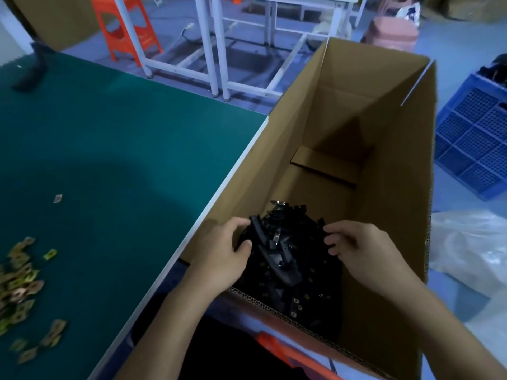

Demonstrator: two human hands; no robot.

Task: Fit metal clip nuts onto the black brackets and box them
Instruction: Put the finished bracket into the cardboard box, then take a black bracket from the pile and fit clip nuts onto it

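A tall cardboard box (392, 187) stands open beside the green table. At its near end lies a heap of black brackets (288, 259), several with metal clip nuts on them. Both my hands are inside the box over the heap. My left hand (227, 250) curls around the heap's left side, fingers and thumb closed on brackets. My right hand (356, 248) rests on the heap's right side with bent fingers touching brackets. A pile of loose brass-coloured clip nuts (19, 283) lies on the table at the far left.
The green table (123, 149) with a white edge runs along the box's left. A blue plastic crate (477, 141) and a clear plastic bag (472, 250) sit right of the box. An orange stool (123, 26) and white table frames (219, 45) stand behind.
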